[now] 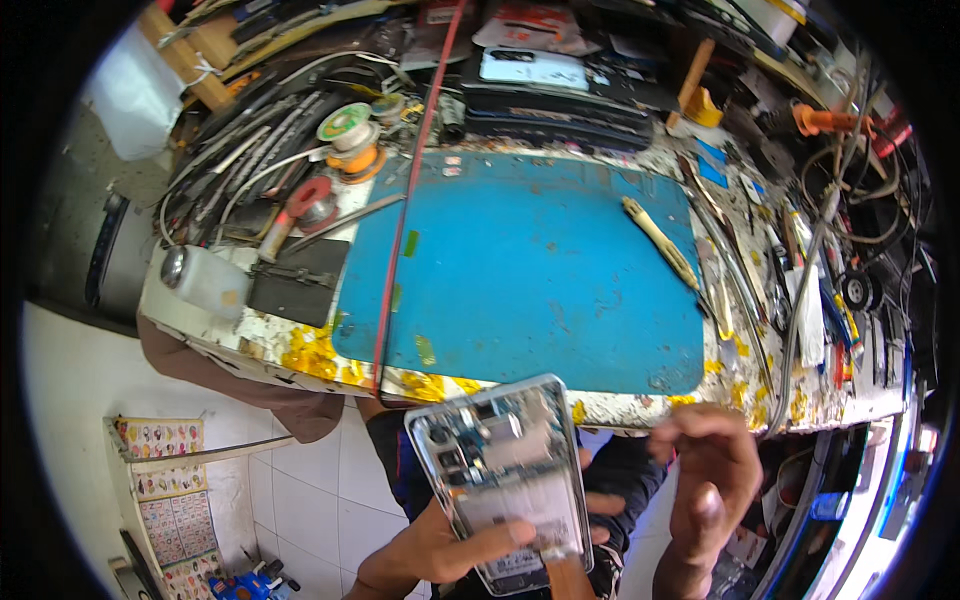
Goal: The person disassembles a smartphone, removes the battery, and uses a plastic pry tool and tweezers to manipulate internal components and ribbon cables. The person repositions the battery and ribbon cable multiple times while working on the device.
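My left hand (468,545) grips an opened smartphone (520,455) by its sides, below the front edge of the workbench. The phone's back cover is off, so its circuit board, camera modules and pale battery show. My left thumb lies across the battery, and fingertips come round the far side of the frame. My right hand (705,470) is raised to the right of the phone, apart from it. Its fingers are bent and its thumb stands away from them, with nothing visible between.
A blue work mat (540,270) covers the bench's middle, with a worn cream-handled tool (660,240) at its right. Solder spools (315,205) and a clear bottle (205,280) stand left. A red strap (395,240) crosses the mat. Tools and cables (825,230) crowd the right.
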